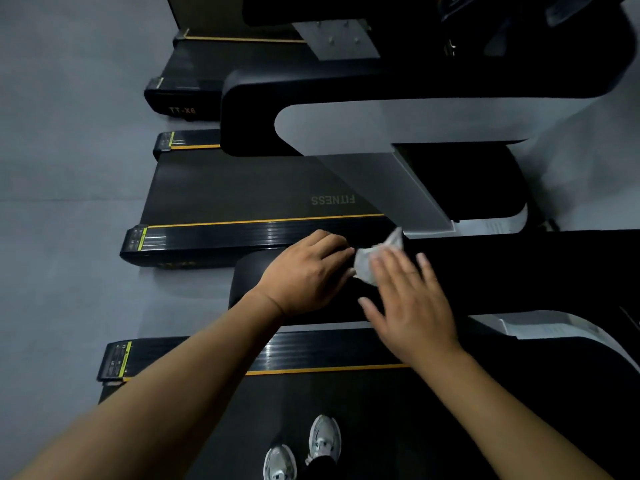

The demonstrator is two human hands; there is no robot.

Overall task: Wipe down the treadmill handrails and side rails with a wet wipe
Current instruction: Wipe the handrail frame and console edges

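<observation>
The wipe [363, 268] lies crumpled on the handrail [519, 271], toward its far edge, pinned under the straight fingers of the flat right hand [412, 306]. Just beside it, the left hand [304, 271] curls over the handrail's far edge, gripping it. The wipe looks thin, limp and damp (likely to bunch on smooth plastic), so it is best pressed flat under the palm rather than pinched.

I count three treadmills [225, 192], two handrails (far handrail [381, 88], near handrail [519, 271]), two hands (left hand [304, 275], right hand [412, 303]), one wet wipe [367, 268], two shoes [323, 439].
</observation>
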